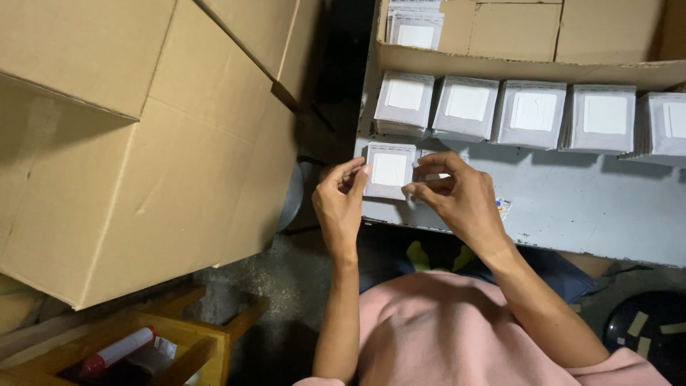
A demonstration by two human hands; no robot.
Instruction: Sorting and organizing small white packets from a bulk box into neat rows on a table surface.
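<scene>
A small stack of square grey packets with white centres (389,170) lies at the near left corner of a grey table (572,207). My left hand (339,200) pinches the stack's left edge with thumb and fingers. My right hand (454,194) grips its right edge, fingers curled over it. Behind them, a row of similar packet stacks (532,113) runs across the table.
An open cardboard box (529,43) at the back holds more packets (414,28). Large cardboard boxes (136,136) fill the left side. A wooden crate (171,343) with a red and white tube (114,352) sits on the floor below. A dark round stool (647,332) is at bottom right.
</scene>
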